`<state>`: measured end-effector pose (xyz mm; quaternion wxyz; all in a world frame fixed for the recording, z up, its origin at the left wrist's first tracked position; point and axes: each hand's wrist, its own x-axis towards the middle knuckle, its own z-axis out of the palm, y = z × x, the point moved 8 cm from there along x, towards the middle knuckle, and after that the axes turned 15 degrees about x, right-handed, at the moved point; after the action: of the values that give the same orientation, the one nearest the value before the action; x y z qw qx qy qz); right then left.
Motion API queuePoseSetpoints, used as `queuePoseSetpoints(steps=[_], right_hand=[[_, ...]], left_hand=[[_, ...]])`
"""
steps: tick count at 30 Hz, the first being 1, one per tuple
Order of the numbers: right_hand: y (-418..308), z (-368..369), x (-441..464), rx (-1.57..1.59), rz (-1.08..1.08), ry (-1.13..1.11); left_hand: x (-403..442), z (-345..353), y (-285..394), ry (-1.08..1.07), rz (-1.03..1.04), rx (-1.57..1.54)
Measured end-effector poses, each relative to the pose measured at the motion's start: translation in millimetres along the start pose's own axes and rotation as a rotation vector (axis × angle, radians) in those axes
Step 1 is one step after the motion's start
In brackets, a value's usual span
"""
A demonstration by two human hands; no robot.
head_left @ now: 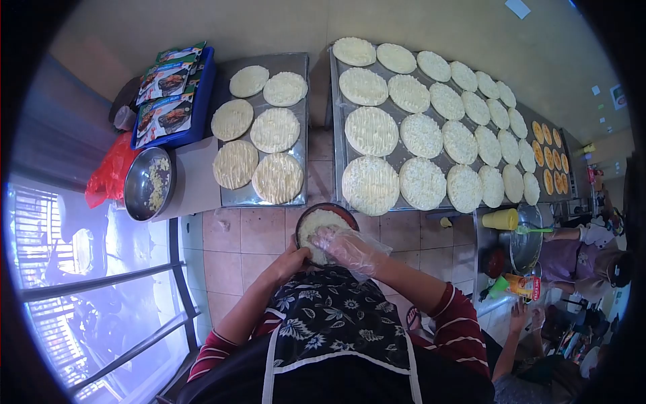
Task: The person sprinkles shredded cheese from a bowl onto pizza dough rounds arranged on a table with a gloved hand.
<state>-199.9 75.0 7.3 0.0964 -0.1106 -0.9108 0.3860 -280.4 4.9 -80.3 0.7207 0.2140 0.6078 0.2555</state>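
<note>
A dark red-brown bowl [349, 215] of white shredded food [321, 219] is held in front of the patterned apron [334, 316]. My left hand [293, 259] is closed on the bowl's left rim. In a clear plastic glove, my right hand [344, 248] reaches into the shreds; its fingertips are partly sunk in them. Beyond the bowl, flat round breads lie on a left tray [300, 190] and a larger right tray [341, 149]. Some breads have cream lines [278, 178], others a shredded topping [422, 185].
At left stand a metal bowl [140, 192] with yellowish bits, a red plastic bag [108, 172] and a blue crate [202, 101] of packets. On the right are a yellow cup [500, 219], a large basin [536, 246] and other people [572, 259]. Orange-topped rounds [548, 158] lie farther back.
</note>
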Motion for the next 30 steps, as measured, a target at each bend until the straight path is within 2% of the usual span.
queuePoseSetpoints(steps=[1, 3, 7, 9, 10, 12, 13, 15, 17, 19, 23, 25, 29, 30], right_hand=[[8, 4, -1, -0.003, 0.0, 0.001], [30, 7, -2, 0.282, 0.133, 0.047], [33, -36, 8, 0.419, 0.25, -0.023], [55, -51, -5, 0.888, 0.591, 0.109], [54, -62, -7, 0.884, 0.59, 0.107], [63, -84, -18, 1.184, 0.689, 0.298], [64, -93, -18, 1.181, 0.688, 0.295], [77, -115, -28, 1.154, 0.778, 0.432], [117, -119, -38, 1.112, 0.772, 0.483], [146, -125, -41, 0.909, 0.73, 0.501], [163, -109, -33, 0.741, 0.643, 0.364], [163, -106, -27, 0.503, 0.605, 0.283], [169, -124, -24, 0.498, 0.608, 0.362], [175, -130, -27, 0.445, 0.699, 0.411]], left_hand=[[0, -1, -1, -0.001, 0.003, 0.001], [1, 0, 0, -0.061, 0.065, -0.114], [5, 5, 4, -0.045, 0.074, -0.101], [4, 11, 20, -0.037, 0.103, -0.132], [9, 13, 21, -0.036, 0.107, -0.134], [20, 17, 27, -0.079, 0.181, -0.147], [23, 17, 30, -0.077, 0.184, -0.15], [29, 16, 27, -0.061, 0.097, -0.1], [28, 16, 32, -0.083, 0.111, -0.132], [27, 13, 30, -0.102, 0.122, -0.163], [22, 3, 19, -0.097, 0.169, -0.277], [14, -3, 20, -0.07, 0.156, -0.284], [3, -10, 16, -0.085, 0.132, -0.328], [2, -12, 15, -0.075, 0.148, -0.352]])
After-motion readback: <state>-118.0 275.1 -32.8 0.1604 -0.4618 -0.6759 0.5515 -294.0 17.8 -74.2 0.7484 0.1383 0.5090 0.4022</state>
